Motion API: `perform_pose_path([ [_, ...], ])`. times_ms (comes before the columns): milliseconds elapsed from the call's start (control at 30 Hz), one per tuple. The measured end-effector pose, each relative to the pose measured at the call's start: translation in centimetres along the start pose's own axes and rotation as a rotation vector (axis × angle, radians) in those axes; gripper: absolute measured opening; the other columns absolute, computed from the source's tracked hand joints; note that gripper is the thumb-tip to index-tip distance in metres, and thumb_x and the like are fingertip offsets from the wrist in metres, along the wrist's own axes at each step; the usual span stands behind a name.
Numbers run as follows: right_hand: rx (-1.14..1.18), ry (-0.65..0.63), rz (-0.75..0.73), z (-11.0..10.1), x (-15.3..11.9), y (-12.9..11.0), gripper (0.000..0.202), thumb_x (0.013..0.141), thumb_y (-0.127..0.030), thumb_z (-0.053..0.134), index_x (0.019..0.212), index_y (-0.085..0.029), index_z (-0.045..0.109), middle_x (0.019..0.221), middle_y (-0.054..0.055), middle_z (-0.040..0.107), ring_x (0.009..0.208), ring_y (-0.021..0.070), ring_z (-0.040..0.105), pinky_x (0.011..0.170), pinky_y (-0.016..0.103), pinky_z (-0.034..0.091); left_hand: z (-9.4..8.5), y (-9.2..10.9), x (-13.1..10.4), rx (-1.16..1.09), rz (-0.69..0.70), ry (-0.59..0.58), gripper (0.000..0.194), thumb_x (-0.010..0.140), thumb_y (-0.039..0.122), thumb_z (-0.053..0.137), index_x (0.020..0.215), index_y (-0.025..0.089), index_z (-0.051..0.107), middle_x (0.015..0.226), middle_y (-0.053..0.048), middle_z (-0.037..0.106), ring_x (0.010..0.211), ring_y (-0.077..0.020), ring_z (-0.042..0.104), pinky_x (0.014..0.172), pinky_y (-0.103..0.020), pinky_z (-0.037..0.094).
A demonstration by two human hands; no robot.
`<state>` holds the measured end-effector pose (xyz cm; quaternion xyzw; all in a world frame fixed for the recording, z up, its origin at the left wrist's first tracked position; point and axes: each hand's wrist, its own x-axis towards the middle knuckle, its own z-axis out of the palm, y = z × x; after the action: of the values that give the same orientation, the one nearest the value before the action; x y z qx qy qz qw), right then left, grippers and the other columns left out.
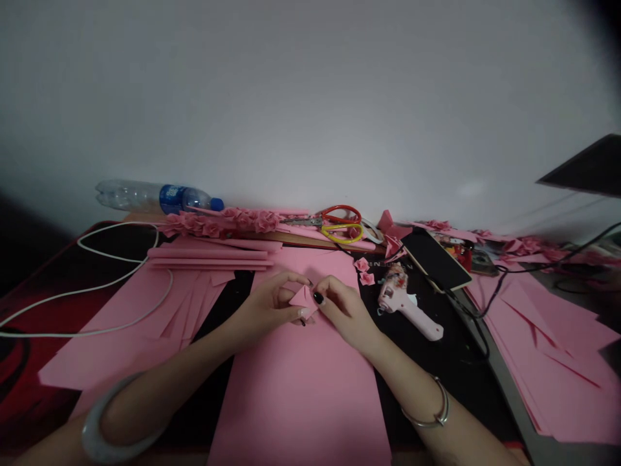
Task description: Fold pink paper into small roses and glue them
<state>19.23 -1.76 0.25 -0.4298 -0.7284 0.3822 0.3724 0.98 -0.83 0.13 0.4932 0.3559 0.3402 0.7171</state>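
A small folded piece of pink paper [305,299] is held up between both hands, above a large pink paper sheet [305,395]. My left hand [272,303] pinches its left and lower side between thumb and fingers. On the other side, my right hand [339,304] grips its right edge, the dark-nailed thumb pressed against it. Some of the fingertips behind the paper are hidden. Just right of the hands lie two small pink paper roses [365,272], and beyond them a pale pink glue gun [410,307] rests on the black mat.
Scissors [339,223] with red and yellow handles lie at the back, near rolled pink paper [211,259] and paper roses [218,223]. A plastic bottle [140,194] lies by the wall. At right are a phone [434,259], black cables and pink sheets [548,349]. A white cable [111,278] loops left.
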Motion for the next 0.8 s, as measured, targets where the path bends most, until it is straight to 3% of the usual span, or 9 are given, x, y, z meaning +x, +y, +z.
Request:
perform_pose_path([
  [133,-0.138,-0.08,-0.008,0.18,0.04,-0.14,0.029,0.091,-0.027,0.043,0.063,-0.018,0.045,0.055,-0.004,0.041,0.051,0.0094,0.036,0.046,0.02,0.03,0.17,-0.23,0.01,0.012,0.002,-0.042,0.039,0.069,0.017,0.07,0.102,0.018,0.049,0.075,0.0,0.066,0.064,-0.0141,0.065,0.063,-0.027,0.05],
  [400,-0.035,-0.105,0.044,0.35,-0.16,0.0,0.032,0.092,-0.027,0.04,0.062,-0.018,0.045,0.054,-0.005,0.036,0.05,0.0096,0.033,0.046,0.021,0.028,0.09,-0.17,-0.05,0.011,0.011,-0.083,0.038,0.073,0.014,0.067,0.105,0.018,0.047,0.076,0.0,0.066,0.066,-0.0138,0.067,0.064,-0.025,0.049],
  [800,0.112,-0.119,0.112,0.63,-0.11,-0.14,0.025,0.09,-0.026,0.043,0.066,-0.019,0.041,0.06,-0.005,0.036,0.053,0.009,0.034,0.049,0.02,0.029,-0.19,-0.82,-0.09,0.003,0.051,-0.195,0.046,0.075,0.015,0.066,0.115,0.024,0.045,0.104,-0.006,0.062,0.069,-0.0149,0.067,0.067,-0.031,0.052],
])
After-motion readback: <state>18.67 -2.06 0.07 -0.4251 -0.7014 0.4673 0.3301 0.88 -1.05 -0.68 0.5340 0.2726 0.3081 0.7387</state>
